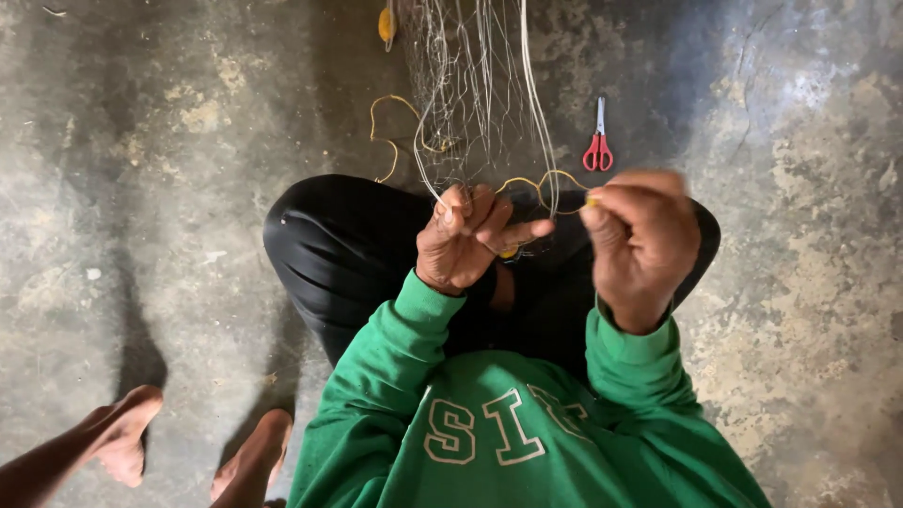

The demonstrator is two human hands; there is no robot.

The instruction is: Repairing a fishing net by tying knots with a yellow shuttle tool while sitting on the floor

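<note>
Rough, mottled concrete floor (800,310) fills the view, grey and patchy all round, and down in the middle sits a person in a green sweatshirt (499,423) and dark trousers (348,245), knees spread. Up from the lap runs a fine pale fishing net (470,94), its long axis going straight away from the person toward the top edge, where it is cut off. The left hand (466,240) is curled tight, fingers bunched round the net's near end, with the forefinger poking out toward the right. The right hand (644,235) is closed too, thumb and forefinger pinching a yellow cord (541,181) that loops across between the two hands; what sits at the very fingertips is blurred and too small to tell. More of that yellow cord trails in a loose curl on the floor beside the net, left of it. Red-handled scissors (597,141) lie on the concrete just right of the net, blades pointing away from the person. A yellow float (386,23) shows at the top edge, half cut off. Bottom left, two bare feet (188,442) of another person come in, the rest out of frame. The net's mesh is thin and hard to follow against the floor.
</note>
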